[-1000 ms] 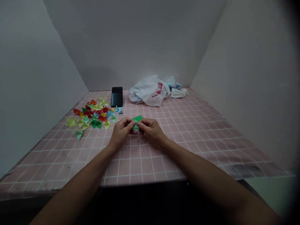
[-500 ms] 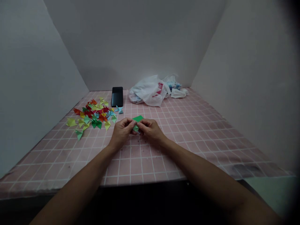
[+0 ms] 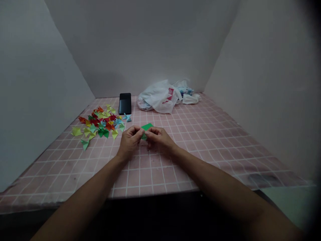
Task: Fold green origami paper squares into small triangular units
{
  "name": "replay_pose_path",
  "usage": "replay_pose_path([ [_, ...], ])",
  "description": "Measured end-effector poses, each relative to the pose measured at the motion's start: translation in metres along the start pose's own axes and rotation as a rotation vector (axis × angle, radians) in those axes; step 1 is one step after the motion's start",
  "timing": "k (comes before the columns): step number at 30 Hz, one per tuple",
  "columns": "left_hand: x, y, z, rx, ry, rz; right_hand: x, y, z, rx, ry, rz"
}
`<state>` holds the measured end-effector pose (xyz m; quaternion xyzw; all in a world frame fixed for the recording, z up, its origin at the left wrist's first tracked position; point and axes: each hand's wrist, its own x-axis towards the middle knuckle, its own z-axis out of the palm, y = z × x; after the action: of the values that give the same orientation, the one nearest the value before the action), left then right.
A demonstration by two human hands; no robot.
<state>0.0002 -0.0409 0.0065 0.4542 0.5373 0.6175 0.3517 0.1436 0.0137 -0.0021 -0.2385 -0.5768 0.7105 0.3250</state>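
Observation:
Between both hands, just above the checked cloth, is a small piece of green folded paper point(image 3: 147, 127). My left hand point(image 3: 130, 140) pinches its left side between thumb and fingers. From the other side my right hand point(image 3: 159, 138) grips it too, the thumb close to the left thumb. The fingers cover most of the paper's near part; its flat far corner shows beyond them. To the left of my hands lies a loose heap of small folded paper shapes point(image 3: 102, 132) in green, yellow, red, orange and light blue.
A pink checked tablecloth point(image 3: 200, 134) covers the table. A black phone point(image 3: 125, 103) lies behind the paper heap. Crumpled white plastic bags point(image 3: 157, 97) rest against the back wall point(image 3: 150, 47). Pale walls also stand on the left and right.
The fingers have shifted slightly on the green paper, and its near folded tip is now more covered. The heap, phone and bags lie as before.

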Motion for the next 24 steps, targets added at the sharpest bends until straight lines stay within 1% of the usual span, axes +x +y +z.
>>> replay_pose_path([
  [3,-0.001,-0.002,0.001,-0.020,-0.015,0.002,0.000,0.003,0.001,0.039,-0.029,0.029],
  [6,-0.001,-0.005,0.001,-0.058,-0.015,-0.020,0.002,0.007,0.002,0.032,-0.044,-0.006],
  [10,0.001,-0.006,0.000,-0.066,-0.019,-0.068,0.005,0.010,0.003,0.011,-0.002,-0.053],
  [13,0.002,-0.004,-0.003,0.002,-0.035,-0.039,0.007,0.011,0.000,0.001,0.065,-0.075],
  [16,0.002,-0.002,-0.004,0.074,-0.059,-0.010,0.010,0.010,-0.005,-0.080,0.094,-0.149],
  [20,0.002,0.001,-0.003,0.073,-0.096,-0.033,0.013,0.010,-0.008,-0.185,0.092,-0.200],
  [24,0.001,0.001,-0.003,0.012,-0.075,0.001,0.012,0.009,-0.007,-0.134,0.051,-0.189],
])
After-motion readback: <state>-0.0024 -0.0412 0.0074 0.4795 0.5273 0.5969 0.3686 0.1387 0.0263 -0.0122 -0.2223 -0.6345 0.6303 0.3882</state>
